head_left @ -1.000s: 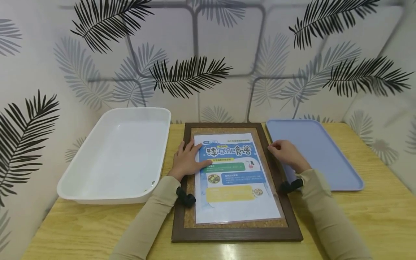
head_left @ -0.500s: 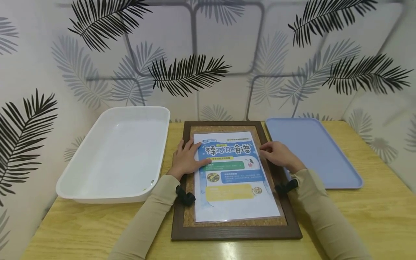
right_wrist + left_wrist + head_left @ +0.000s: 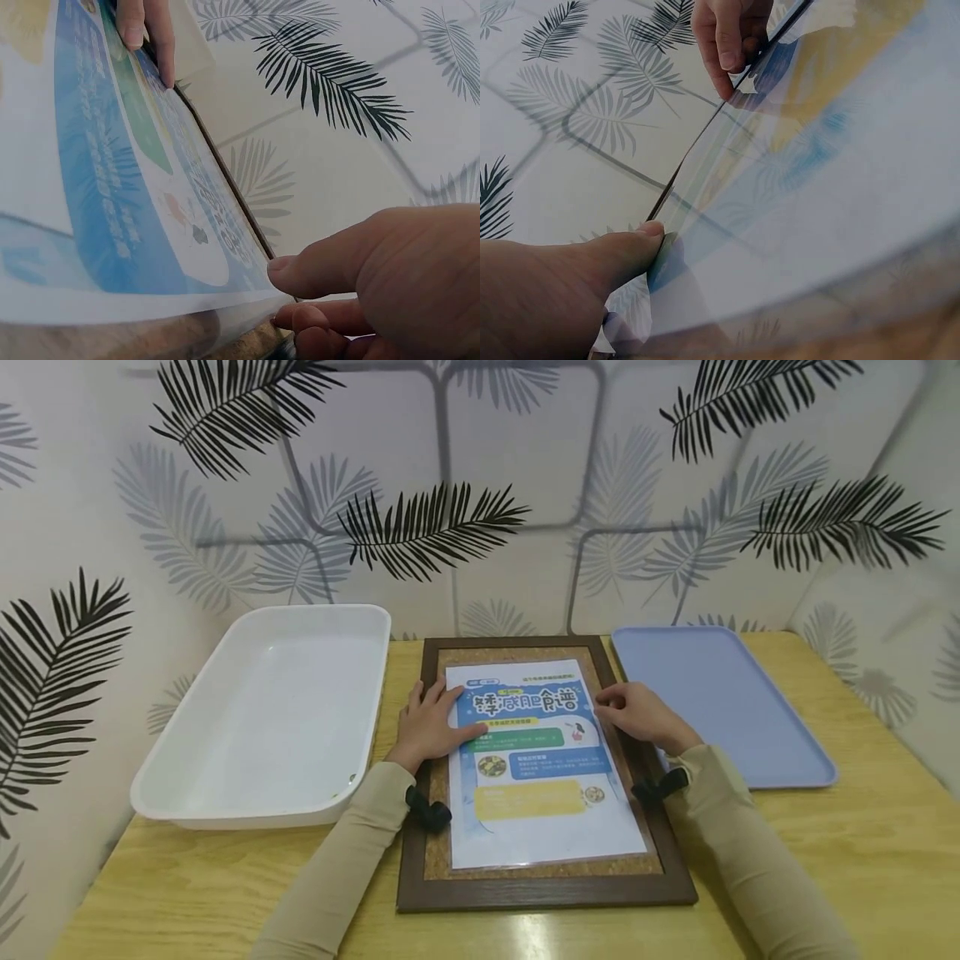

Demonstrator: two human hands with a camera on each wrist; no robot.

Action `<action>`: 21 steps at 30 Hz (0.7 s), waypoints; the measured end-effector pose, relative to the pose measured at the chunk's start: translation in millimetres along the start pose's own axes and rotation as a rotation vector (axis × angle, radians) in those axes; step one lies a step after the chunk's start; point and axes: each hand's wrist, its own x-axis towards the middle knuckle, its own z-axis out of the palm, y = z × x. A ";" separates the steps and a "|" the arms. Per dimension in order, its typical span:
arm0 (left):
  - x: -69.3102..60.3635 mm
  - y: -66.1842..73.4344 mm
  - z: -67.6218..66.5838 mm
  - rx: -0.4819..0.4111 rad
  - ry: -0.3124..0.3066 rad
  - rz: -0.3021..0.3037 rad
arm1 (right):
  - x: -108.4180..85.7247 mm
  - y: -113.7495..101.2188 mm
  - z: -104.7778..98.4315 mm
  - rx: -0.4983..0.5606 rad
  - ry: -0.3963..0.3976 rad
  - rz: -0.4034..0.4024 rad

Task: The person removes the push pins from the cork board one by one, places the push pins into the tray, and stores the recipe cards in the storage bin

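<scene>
A laminated poster (image 3: 536,839) with blue, green and yellow printed blocks lies on a cork board (image 3: 637,864) in a dark brown frame (image 3: 547,893). My left hand (image 3: 429,722) rests with spread fingers across the poster's left edge, the thumb over its print. At the poster's right edge, near the title, my right hand (image 3: 641,714) has thumb and curled fingers together at the clear laminate margin. The right wrist view shows that thumb (image 3: 315,266) above the curled fingers at the edge. In the left wrist view the left thumb (image 3: 634,255) touches the sheet.
A deep white plastic tub (image 3: 262,718) stands left of the frame, with small coloured marks near its front right corner. A flat lilac tray (image 3: 720,710) lies to the right. Everything is on a wood-grain table (image 3: 195,885) against a leaf-patterned wall (image 3: 517,577).
My right hand has moved left from the frame's right side to the poster's right edge, its fingertips now at the margin. My left hand has stayed put.
</scene>
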 end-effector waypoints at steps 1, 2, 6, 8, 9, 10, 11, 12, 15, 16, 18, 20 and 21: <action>0.0 0.3 -0.2 -0.002 0.001 0.000 | 0.3 0.4 -0.1 0.009 0.002 0.007; 0.0 0.6 -0.4 -0.004 0.002 0.000 | 0.4 0.4 -0.3 0.018 0.003 0.013; 0.2 1.1 -0.7 -0.006 -0.001 -0.004 | -0.4 0.8 0.2 0.043 0.002 0.046; 0.5 1.0 -0.6 -0.004 -0.005 -0.006 | -0.7 0.9 0.9 0.054 -0.001 0.061; 0.6 1.0 -0.5 -0.003 -0.007 -0.007 | -0.7 1.3 1.0 0.059 0.000 0.072; 0.6 1.1 -0.5 -0.001 -0.008 -0.007 | -0.7 1.5 1.1 0.061 0.002 0.080; 0.5 1.4 -0.5 -0.001 -0.007 -0.006 | -0.7 1.8 0.9 0.067 0.004 0.087; 0.5 1.6 -0.5 0.002 -0.007 -0.007 | -0.7 2.2 0.6 0.070 0.008 0.089; 0.4 2.4 -0.4 0.004 -0.003 -0.012 | -0.7 3.5 -0.8 0.089 0.017 0.072; 0.3 2.4 -0.6 0.004 -0.001 -0.013 | -0.8 3.7 -1.1 0.099 0.019 0.063; 0.3 2.5 -0.7 0.004 0.000 -0.016 | -1.1 4.6 -1.6 0.129 0.020 0.048; 0.1 2.6 -0.7 0.001 -0.001 -0.015 | -1.4 5.5 -1.9 0.165 0.019 0.045; 0.1 2.5 -0.6 0.001 -0.001 -0.013 | -1.5 6.2 -2.1 0.183 0.019 0.052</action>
